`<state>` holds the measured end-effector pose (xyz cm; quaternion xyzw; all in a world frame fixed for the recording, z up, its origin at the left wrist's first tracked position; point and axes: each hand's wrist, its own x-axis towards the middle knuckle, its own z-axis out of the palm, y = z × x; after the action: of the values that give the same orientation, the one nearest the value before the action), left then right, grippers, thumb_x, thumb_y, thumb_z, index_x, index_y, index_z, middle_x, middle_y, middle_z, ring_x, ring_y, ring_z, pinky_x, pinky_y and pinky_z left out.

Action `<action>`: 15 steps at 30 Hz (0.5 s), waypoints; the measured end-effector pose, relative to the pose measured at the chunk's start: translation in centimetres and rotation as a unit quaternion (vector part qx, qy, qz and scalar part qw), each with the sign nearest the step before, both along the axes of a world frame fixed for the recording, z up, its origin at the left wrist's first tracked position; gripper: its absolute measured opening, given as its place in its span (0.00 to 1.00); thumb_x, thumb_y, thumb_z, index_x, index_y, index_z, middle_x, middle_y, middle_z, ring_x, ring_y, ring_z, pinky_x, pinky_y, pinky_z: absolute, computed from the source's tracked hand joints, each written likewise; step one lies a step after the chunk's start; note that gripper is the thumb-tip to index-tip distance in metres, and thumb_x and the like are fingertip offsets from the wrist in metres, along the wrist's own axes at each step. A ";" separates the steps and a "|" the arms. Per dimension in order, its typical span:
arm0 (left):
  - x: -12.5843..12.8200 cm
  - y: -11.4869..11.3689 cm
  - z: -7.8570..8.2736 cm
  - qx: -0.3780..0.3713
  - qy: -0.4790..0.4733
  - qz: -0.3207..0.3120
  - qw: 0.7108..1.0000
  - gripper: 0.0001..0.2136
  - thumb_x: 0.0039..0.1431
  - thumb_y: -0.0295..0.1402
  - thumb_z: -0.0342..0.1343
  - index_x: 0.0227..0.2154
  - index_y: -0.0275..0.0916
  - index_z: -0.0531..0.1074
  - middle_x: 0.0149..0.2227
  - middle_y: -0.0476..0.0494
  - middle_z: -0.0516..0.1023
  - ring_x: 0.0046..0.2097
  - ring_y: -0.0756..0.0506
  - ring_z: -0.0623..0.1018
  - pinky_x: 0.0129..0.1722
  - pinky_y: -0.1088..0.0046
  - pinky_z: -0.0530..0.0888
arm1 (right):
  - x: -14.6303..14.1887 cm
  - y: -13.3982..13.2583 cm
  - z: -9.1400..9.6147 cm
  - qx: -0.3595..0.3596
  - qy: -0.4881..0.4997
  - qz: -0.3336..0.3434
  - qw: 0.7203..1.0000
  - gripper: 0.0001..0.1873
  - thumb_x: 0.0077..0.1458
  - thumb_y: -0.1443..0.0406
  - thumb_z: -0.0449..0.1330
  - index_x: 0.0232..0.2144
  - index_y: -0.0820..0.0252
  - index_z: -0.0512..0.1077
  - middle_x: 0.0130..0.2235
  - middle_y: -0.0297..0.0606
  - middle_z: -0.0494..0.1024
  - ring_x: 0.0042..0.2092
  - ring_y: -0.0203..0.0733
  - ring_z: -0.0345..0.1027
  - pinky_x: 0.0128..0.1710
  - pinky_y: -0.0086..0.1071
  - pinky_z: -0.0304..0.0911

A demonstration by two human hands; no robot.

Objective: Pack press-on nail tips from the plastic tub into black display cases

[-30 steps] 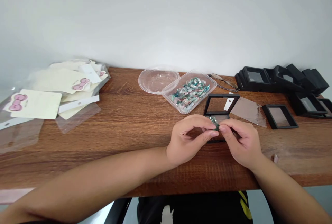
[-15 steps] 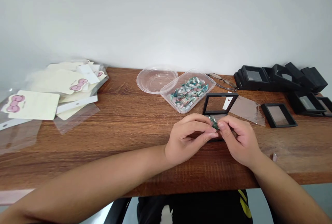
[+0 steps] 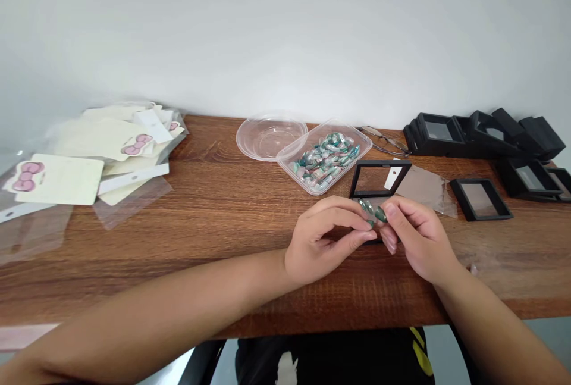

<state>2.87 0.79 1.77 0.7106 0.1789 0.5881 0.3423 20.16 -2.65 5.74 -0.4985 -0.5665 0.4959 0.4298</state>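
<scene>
My left hand (image 3: 323, 239) is closed in a pinch, with a small glossy green press-on nail (image 3: 370, 224) at its fingertips. Just right of it, my right hand (image 3: 419, 236) grips a dark green press-on nail (image 3: 380, 214) between thumb and fingers. Both hands are over the lower half of an open black display box (image 3: 354, 181), which they partly hide. Its framed lid stands up behind them. More shiny green nails (image 3: 366, 204) show between the hands; whether they rest in the box or are held, I cannot tell.
Behind the hands, a clear tub (image 3: 307, 185) of green and pink nails adjoins a round clear lid (image 3: 267, 156). Glasses (image 3: 384, 141) lie beyond. Black display boxes (image 3: 439, 132) are piled at right, near one single box (image 3: 480, 200) and a clear bag (image 3: 423, 185). Bow-printed cards (image 3: 66, 177) lie left.
My right hand has shifted slightly right, away from my left fingertips, and the dark green nail in it now shows clearly. My left hand has barely moved.
</scene>
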 end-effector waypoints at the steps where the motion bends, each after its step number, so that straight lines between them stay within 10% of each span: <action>1: 0.0 0.0 0.0 -0.003 -0.002 -0.001 1.000 0.03 0.63 0.29 0.64 0.35 0.38 0.75 0.36 0.44 0.81 0.37 0.49 0.81 0.40 0.74 0.80 | 0.0 0.0 0.0 -0.007 0.019 -0.003 1.000 0.25 0.64 0.47 0.56 0.24 0.57 0.64 0.17 0.26 0.62 0.18 0.31 0.54 0.19 0.27 0.55; 15: 0.6 -0.4 -0.9 -0.144 -0.056 -0.052 0.987 0.07 0.60 0.34 0.67 0.34 0.37 0.77 0.31 0.45 0.82 0.30 0.51 0.79 0.32 0.79 0.78 | 0.2 -0.8 0.3 0.021 0.113 -0.012 0.993 0.17 0.62 0.53 0.62 0.30 0.59 0.78 0.15 0.26 0.63 0.17 0.30 0.54 0.16 0.25 0.54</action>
<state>3.45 0.43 0.83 0.6279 0.2055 0.5765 0.4808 20.36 -3.43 6.02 -0.4374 -0.5183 0.5319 0.5071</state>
